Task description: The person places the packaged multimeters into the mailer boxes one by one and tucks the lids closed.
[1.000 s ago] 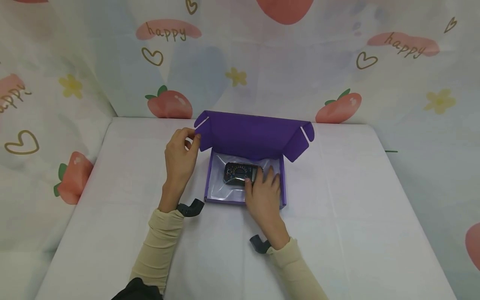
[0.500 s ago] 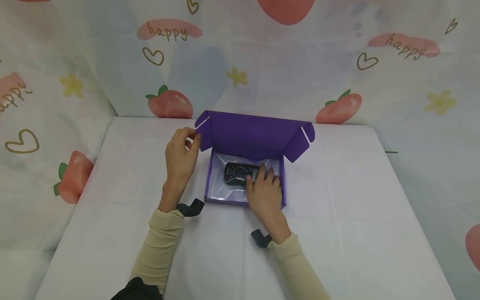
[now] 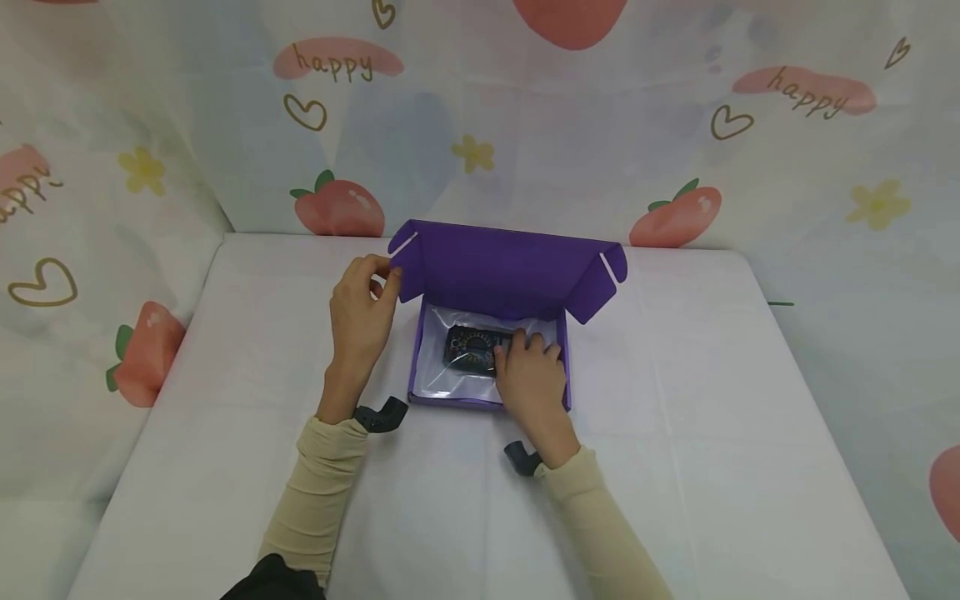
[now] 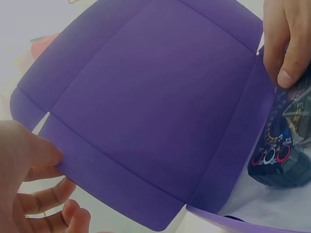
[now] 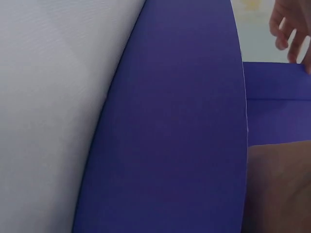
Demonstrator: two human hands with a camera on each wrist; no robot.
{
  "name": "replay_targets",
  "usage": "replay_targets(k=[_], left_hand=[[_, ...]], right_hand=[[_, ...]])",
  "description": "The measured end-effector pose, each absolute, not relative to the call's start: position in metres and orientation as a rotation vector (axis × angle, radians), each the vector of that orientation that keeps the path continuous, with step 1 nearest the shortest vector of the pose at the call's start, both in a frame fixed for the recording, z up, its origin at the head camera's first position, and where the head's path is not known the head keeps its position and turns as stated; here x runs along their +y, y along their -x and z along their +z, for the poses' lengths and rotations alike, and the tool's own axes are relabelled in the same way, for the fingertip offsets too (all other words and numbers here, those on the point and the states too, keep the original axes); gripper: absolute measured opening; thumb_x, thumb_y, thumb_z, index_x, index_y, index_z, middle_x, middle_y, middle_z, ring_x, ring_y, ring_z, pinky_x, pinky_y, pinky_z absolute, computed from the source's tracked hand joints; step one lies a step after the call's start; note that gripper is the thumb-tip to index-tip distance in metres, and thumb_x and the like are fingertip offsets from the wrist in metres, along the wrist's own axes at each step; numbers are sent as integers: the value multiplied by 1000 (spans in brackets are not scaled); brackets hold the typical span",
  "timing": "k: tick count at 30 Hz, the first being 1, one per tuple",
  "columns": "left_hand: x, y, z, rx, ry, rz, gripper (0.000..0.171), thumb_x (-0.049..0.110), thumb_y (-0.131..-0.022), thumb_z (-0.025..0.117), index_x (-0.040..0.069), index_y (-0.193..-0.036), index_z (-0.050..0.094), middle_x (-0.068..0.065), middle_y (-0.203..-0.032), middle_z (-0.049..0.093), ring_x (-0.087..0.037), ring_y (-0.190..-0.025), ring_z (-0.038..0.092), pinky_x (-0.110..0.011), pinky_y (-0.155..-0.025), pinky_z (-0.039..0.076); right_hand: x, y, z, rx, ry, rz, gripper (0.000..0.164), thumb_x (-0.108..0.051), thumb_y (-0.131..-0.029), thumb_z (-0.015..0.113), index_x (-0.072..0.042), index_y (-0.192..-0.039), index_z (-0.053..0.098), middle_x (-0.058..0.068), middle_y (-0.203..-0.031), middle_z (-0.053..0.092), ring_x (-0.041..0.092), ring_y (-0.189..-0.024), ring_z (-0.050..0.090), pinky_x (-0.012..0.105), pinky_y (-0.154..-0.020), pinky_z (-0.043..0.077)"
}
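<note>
A purple cardboard box [image 3: 491,405] stands on the table with its lid [image 3: 517,271] raised at the back. Inside it, a black multimeter [image 3: 468,350] in a clear plastic bag [image 3: 438,379] shows its dial and, in the left wrist view, its round jacks. My left hand [image 3: 362,312] pinches the lid's left side flap [image 4: 121,179] between thumb and fingers. My right hand [image 3: 531,379] reaches over the box's front right and grips the multimeter's right end, thumb at its near side. That end is hidden under the fingers.
A white cloth covers the table [image 3: 712,433]. Behind it hangs a patterned backdrop [image 3: 540,167] with strawberries and hearts. In the right wrist view the purple front wall [image 5: 170,121] of the box fills the middle.
My right hand has moved slightly forward, its fingers closing on the multimeter, which has shifted a little to the left. The left hand has stayed at the flap.
</note>
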State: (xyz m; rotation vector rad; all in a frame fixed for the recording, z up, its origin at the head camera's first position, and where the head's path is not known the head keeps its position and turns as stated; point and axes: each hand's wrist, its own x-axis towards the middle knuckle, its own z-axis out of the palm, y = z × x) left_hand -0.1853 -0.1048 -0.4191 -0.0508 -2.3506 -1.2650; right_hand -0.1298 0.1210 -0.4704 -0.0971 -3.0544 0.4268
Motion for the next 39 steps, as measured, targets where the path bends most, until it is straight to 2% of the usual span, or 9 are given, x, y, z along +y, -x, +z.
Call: replay_targets(k=[6,10,17,25,29,34,39], left_hand=[[-104,185,-418,-2354,51,-1259,17,18,-102,65,4,-108,73,-14,-100,69,-26,-77,59,-32,-67,40],[-104,186,-418,-2354,52,-1260,16,18,-102,65,4,-108,73,-14,-100,69,-25,-77,58,-32,-67,39],[-104,186,-417,-2354,47,-1261,17,18,-102,65,4,-108,73,-13,-100,69,-26,-77,58,-32,-66,39],[-104,187,-418,-2350,44,-1256,17,18,-102,65,4,-108,73,-14,-99,69,-26,-77,58,-32,-66,39],[-105,186,-419,-2348,43,-1259,17,18,-102,65,4,-108,73,-14,-99,69,-29,-78,60,-32,-66,39],[-105,186,-419,-2355,38,-1255,17,18,-102,65,5,-107,73,-13,-99,69,-33,-79,61,-32,-67,39],[-106,185,-420,-2358,37,-1254,17,18,-102,65,5,-108,73,-13,-99,69,-31,-78,61,-32,-67,39]], right_hand=[[121,135,-474,-3058,46,364,51,-35,-108,52,8,-136,57,26,-142,56,47,-123,55,59,-93,53],[122,137,-475,-3032,3,376,49,-32,-108,53,9,-134,59,23,-134,62,42,-121,59,57,-95,54],[123,137,-476,-3022,-46,421,52,-30,-110,49,12,-142,53,28,-140,59,45,-127,57,57,-102,52],[124,135,-477,-3018,-16,468,54,-31,-109,49,9,-145,51,26,-147,56,45,-132,53,59,-109,47],[124,134,-476,-3035,3,529,55,-32,-109,48,8,-147,50,25,-152,52,47,-136,50,61,-112,44],[127,132,-473,-2997,7,628,50,-28,-109,49,7,-145,52,26,-153,51,50,-136,49,60,-112,44],[134,127,-465,-2857,34,794,44,-18,-104,53,6,-141,56,27,-144,59,49,-132,53,58,-112,44]])
